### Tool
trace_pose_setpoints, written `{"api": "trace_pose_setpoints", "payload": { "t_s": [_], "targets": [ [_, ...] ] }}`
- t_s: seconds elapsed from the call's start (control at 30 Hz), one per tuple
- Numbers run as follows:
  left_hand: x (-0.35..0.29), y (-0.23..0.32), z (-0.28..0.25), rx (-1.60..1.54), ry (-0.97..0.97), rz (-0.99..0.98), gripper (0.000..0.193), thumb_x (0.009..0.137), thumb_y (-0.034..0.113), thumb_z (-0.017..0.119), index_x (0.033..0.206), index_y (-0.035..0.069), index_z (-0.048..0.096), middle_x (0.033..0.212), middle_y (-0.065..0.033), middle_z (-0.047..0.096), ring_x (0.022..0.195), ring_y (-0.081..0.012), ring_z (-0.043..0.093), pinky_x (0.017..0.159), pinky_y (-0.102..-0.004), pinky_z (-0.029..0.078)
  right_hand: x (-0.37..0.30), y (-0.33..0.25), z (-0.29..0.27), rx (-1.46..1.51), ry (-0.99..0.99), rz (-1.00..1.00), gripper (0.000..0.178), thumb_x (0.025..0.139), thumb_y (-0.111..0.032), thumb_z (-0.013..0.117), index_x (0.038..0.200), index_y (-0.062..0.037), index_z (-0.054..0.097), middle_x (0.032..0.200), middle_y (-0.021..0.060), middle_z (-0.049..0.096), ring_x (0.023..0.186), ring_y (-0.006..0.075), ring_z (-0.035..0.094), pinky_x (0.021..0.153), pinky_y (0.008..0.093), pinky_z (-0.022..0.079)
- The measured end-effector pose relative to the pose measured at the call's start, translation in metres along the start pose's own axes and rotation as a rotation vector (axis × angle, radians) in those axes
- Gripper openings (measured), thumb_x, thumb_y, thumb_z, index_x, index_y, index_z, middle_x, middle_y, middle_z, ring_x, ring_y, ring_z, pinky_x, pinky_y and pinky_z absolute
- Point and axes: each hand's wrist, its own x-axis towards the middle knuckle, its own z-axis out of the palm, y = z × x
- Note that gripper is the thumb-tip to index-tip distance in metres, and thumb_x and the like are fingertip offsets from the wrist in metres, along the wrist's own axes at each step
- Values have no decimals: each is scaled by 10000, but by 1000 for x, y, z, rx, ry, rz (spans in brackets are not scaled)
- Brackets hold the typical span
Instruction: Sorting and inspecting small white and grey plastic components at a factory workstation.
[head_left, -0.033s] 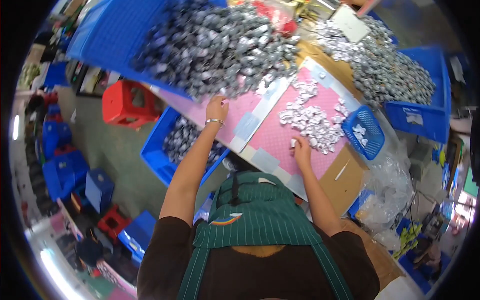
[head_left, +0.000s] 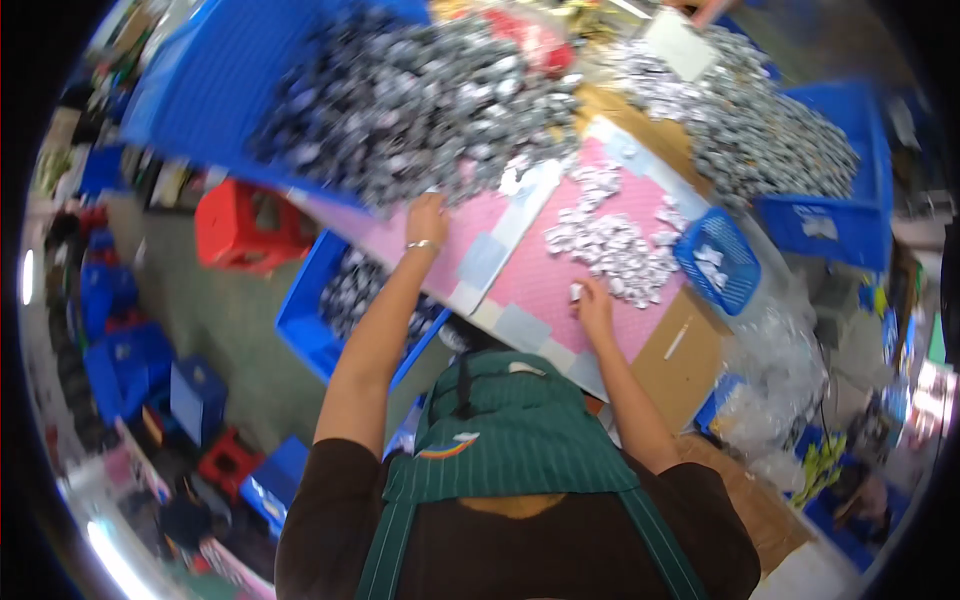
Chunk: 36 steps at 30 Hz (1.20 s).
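Observation:
At the near edge of a large heap of small grey pieces (head_left: 400, 110), my left hand (head_left: 427, 218) reaches over the pink mat (head_left: 485, 215), a bracelet on its wrist. Its fingers are curled together, and what lies in them is too small to make out. My right hand (head_left: 595, 305) pinches a small white piece (head_left: 576, 292) between thumb and fingers, just above the pink surface. Beyond it spreads a loose pile of similar white pieces (head_left: 610, 245). A small blue basket (head_left: 718, 262) with a few white pieces inside stands to the right of that pile.
A tipped blue crate (head_left: 215, 90) borders the grey heap. Below the table's left edge sits another blue crate (head_left: 300, 310) of dark pieces, near a red stool (head_left: 240, 225). Cardboard (head_left: 680, 345) and clear plastic bags (head_left: 770, 380) lie right. More grey pieces (head_left: 765, 130) fill the far right.
The view has shifted slightly, so the table appears a little further left. My left fingers look more curled at the heap's edge. The right hand still pinches the white piece.

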Motion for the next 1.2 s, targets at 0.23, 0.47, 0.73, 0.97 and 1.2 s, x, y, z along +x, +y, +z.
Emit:
{"api": "trace_pose_setpoints", "payload": {
  "t_s": [0.23,0.47,0.73,0.97,1.2],
  "targets": [
    [65,-3,41,612,-384,701,224,815,164,480,949,112,653,1067,-70,604,1072,-227,507,866,-405,382,-21,26,20,153,250,-165,308,706,6,648,995,-69,567,798,48,567,617,114,568,510,272,478],
    [83,35,37,936,-756,603,268,841,202,490,1052,152,648,1086,-38,569,1075,-228,469,898,-358,368,-32,-6,-7,521,214,244,258,675,8,672,912,-39,583,781,51,599,615,114,567,532,258,474],
    [64,10,-28,178,-585,2,508,626,232,749,1080,110,557,1012,-159,616,909,-369,587,752,-412,492,-33,-23,12,262,241,-25,192,653,-73,746,812,-67,638,779,43,601,678,103,543,610,264,456],
    [-40,87,-49,-1019,-581,-614,392,728,59,720,1081,33,552,878,-79,604,764,-170,621,681,-300,544,-37,-101,-5,440,-59,-66,110,754,-50,688,841,-24,626,814,32,557,708,109,537,623,238,453],
    [-113,124,-78,-1151,-354,-373,482,689,7,730,1122,-19,521,1037,-85,595,959,-155,575,827,-280,477,-57,-159,29,620,-325,-112,143,790,9,619,927,9,577,841,41,593,785,108,582,698,239,491]
  ]
}}
